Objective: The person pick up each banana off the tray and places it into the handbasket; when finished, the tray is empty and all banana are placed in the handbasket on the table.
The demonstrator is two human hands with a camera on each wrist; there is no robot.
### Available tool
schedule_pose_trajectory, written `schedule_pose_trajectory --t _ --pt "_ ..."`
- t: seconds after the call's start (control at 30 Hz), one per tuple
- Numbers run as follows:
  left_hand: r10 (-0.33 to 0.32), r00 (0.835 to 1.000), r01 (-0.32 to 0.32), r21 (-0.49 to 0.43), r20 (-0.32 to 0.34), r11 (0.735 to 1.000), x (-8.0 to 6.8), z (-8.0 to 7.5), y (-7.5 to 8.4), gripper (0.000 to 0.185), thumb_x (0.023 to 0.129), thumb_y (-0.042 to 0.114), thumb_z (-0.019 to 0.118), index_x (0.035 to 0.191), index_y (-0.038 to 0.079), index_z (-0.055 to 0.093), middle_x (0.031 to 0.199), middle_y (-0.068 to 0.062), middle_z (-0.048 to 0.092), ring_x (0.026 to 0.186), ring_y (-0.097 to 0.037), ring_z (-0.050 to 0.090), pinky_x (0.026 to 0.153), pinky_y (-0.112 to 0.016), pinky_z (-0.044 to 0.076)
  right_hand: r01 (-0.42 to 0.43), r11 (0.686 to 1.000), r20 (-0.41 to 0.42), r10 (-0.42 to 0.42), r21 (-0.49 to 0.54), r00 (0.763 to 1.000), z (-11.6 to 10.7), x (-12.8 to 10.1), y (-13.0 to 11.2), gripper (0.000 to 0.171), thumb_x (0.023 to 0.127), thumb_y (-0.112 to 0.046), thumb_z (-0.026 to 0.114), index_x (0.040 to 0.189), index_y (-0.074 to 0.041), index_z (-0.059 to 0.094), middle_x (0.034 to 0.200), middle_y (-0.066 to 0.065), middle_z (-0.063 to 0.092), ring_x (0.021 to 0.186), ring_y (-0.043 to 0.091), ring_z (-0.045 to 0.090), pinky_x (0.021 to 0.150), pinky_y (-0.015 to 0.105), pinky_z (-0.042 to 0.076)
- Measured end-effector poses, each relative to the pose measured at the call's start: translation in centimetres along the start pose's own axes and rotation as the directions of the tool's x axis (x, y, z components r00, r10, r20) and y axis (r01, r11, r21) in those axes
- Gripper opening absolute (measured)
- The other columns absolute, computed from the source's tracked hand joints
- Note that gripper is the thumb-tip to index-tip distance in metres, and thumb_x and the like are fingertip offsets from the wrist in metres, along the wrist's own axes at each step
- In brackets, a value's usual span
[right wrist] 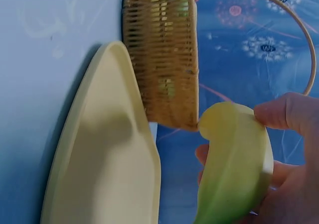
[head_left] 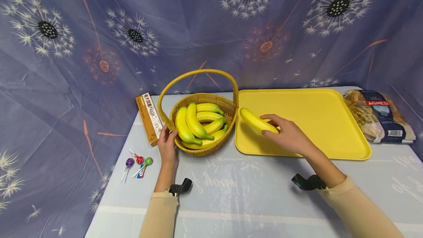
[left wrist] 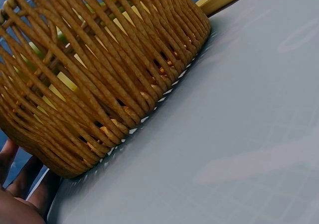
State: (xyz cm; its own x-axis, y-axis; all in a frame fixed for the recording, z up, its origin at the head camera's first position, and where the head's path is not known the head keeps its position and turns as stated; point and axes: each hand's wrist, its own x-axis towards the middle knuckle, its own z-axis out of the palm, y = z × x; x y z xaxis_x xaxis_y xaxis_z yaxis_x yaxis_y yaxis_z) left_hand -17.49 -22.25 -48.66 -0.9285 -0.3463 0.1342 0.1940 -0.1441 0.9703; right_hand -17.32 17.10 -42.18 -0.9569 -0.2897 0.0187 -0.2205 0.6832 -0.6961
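A woven basket (head_left: 228, 106) with a tall handle holds several yellow bananas (head_left: 193, 122). My left hand (head_left: 166, 144) rests against the basket's left side; its fingers (left wrist: 15, 171) show beside the weave (left wrist: 99, 79) in the left wrist view. My right hand (head_left: 287, 133) grips a single banana (head_left: 256, 120) over the left part of the yellow tray (head_left: 330, 120), just right of the basket. In the right wrist view the banana (right wrist: 237, 164) sits between thumb and fingers, above the tray (right wrist: 104, 159) and near the basket (right wrist: 162, 55).
An orange pasta box (head_left: 149, 118) lies left of the basket. Three lollipops (head_left: 138, 162) lie on the pale blue tablecloth at the front left. A bag of pasta (head_left: 378, 115) sits right of the tray. A dandelion-print cloth hangs behind.
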Motion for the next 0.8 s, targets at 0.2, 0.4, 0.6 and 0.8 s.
schedule_pose_trajectory --t 0.2,0.4,0.6,0.8 --pt "0.009 1.000 -0.009 0.006 0.007 1.000 0.0 0.1 -0.2 0.045 0.094 0.009 0.057 0.138 0.004 0.050 0.132 -0.012 0.051 0.118 -0.022 0.049 0.097 -0.039 0.043 0.052 0.997 0.038 -0.054 0.051 0.998 0.6 0.3 -1.6 0.055 0.086 -0.042 0.069 0.135 -0.029 0.050 0.113 -0.001 0.063 0.105 0.019 0.056 0.083 0.043 0.043" --pt "0.006 1.000 -0.006 0.012 -0.001 1.000 0.1 0.1 -0.1 0.045 0.094 0.009 0.056 0.138 0.003 0.049 0.134 -0.013 0.049 0.119 -0.022 0.048 0.098 -0.039 0.041 0.060 0.995 0.068 -0.066 0.082 0.996 1.3 1.2 -3.8 0.062 0.083 -0.038 0.074 0.138 -0.029 0.046 0.109 -0.002 0.063 0.101 0.017 0.057 0.080 0.041 0.046" --pt "-0.003 1.000 0.003 0.003 -0.001 1.000 -0.1 0.2 0.2 0.046 0.094 0.010 0.057 0.139 0.003 0.048 0.135 -0.013 0.048 0.120 -0.021 0.047 0.099 -0.040 0.040 0.113 0.993 0.079 -0.117 0.045 0.990 1.6 3.0 -5.9 0.071 0.080 -0.048 0.074 0.141 -0.030 0.041 0.109 0.000 0.064 0.097 0.017 0.060 0.071 0.036 0.051" --pt "-0.005 1.000 0.005 -0.002 -0.028 1.000 0.6 -0.3 -1.4 0.045 0.093 0.015 0.060 0.137 0.010 0.052 0.134 -0.007 0.050 0.121 -0.019 0.047 0.098 -0.035 0.042 0.186 0.981 0.120 -0.179 -0.054 0.977 1.9 5.3 -7.6 0.078 0.083 -0.051 0.069 0.148 -0.031 0.030 0.108 -0.001 0.062 0.092 0.014 0.059 0.072 0.036 0.049"
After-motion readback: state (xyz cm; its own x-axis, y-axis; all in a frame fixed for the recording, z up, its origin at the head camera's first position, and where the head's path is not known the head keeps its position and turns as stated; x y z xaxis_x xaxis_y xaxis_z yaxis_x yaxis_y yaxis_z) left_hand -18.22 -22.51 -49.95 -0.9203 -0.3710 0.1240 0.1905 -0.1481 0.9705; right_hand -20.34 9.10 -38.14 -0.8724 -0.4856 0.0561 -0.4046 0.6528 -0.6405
